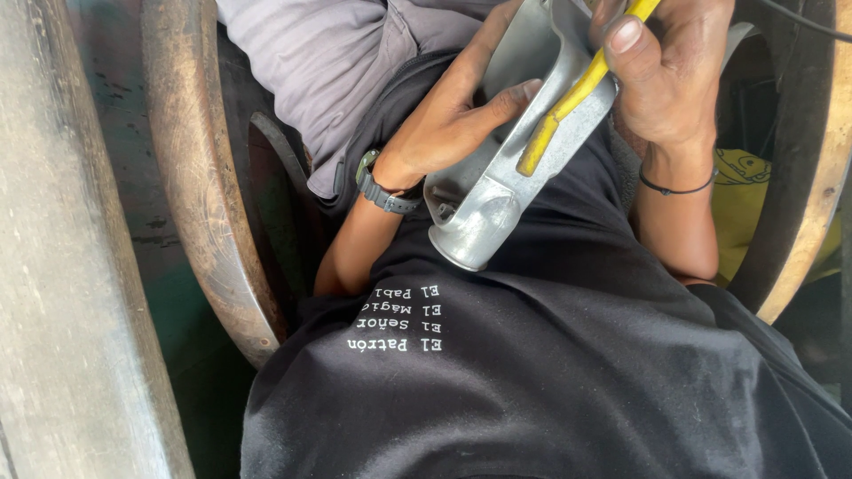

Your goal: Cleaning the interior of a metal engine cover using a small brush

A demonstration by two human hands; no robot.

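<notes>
From the head camera, looking down the person's own chest and lap: the left hand (453, 115) is wrapped around a grey metal casting (497, 191), fingers along its far side and the thumb pressed across its flat face; the hand is plainly gripping it; a dark wristwatch (383, 188) sits on that wrist. The casting is held above the lap, tilted, its rounded socket end pointing down toward the black shirt (550, 355) and its flat upper part running up out of the top edge. The right hand (670, 80) is clenched around a yellow tool (568, 102), thumb on top; the tool runs slantwise from the top of the picture down to the casting, and its lower tip rests against the casting's face just beside the left thumb; a thin dark band (676, 188) circles the right wrist. The shirt fills the lower half, with small white lettering on the chest; grey trousers (311, 62) show above it on the left. A curved, worn wooden rim (209, 195) arcs along the left side, and another curved wooden rim (812, 177) stands on the right; something yellow (741, 213) lies between the right forearm and that rim; a pale, weathered plank (62, 266) runs down the far left edge.
</notes>
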